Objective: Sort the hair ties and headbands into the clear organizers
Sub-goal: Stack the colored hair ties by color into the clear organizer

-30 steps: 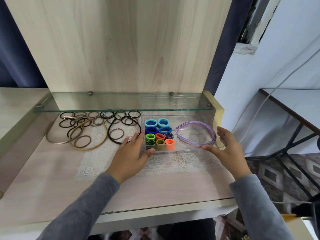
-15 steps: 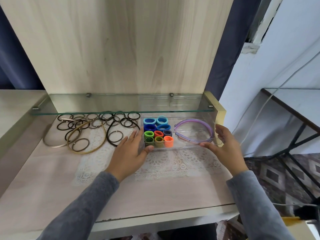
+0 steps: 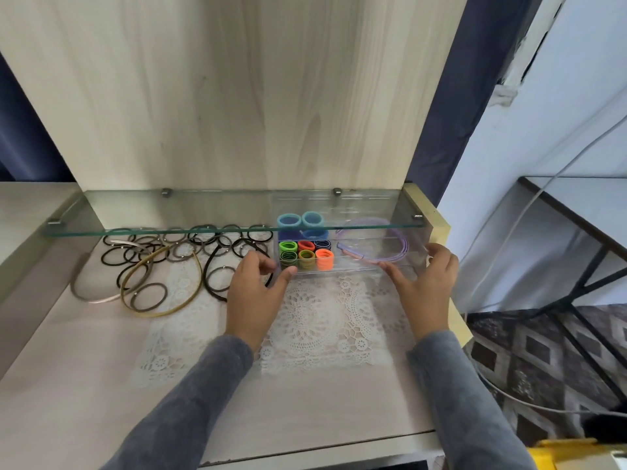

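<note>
Hair ties (image 3: 307, 256) in bright colours fill the left part of the clear organizer (image 3: 353, 269), and both hands hold that box.

Closest to us, at 6 o'clock, two grey sleeves (image 3: 190, 401) reach over the pale wood desk (image 3: 84, 385). A white lace mat (image 3: 315, 320) lies on the desk under the hands.

The left hand (image 3: 256, 293) grips the box's left end. Its thumb presses the front corner and its fingers curl around the side. The right hand (image 3: 424, 290) grips the right end. Its thumb lies along the front wall and its bent fingers wrap the far corner. Both hands are half closed around the box.

The box sits at the far edge of the mat, at 12 o'clock from the hands. Its long side runs from 9 o'clock to 3 o'clock. I cannot tell if it rests on the desk or is lifted a little. A purple headband (image 3: 403, 249) lies flat in the right part, with its round back toward 12 o'clock.

At 9 o'clock from the box, dark loose ties (image 3: 149, 296) lie in a messy bunch with a gold headband (image 3: 149, 314) and a silver headband (image 3: 91, 298).

A glass shelf (image 3: 169, 212) hangs just over the back of the box. Behind it stands a tall wood board (image 3: 237, 96).

At 3 o'clock are a blue curtain (image 3: 437, 113), a white wall (image 3: 559, 113), a grey cable (image 3: 543, 184) and a patterned floor (image 3: 543, 351).
</note>
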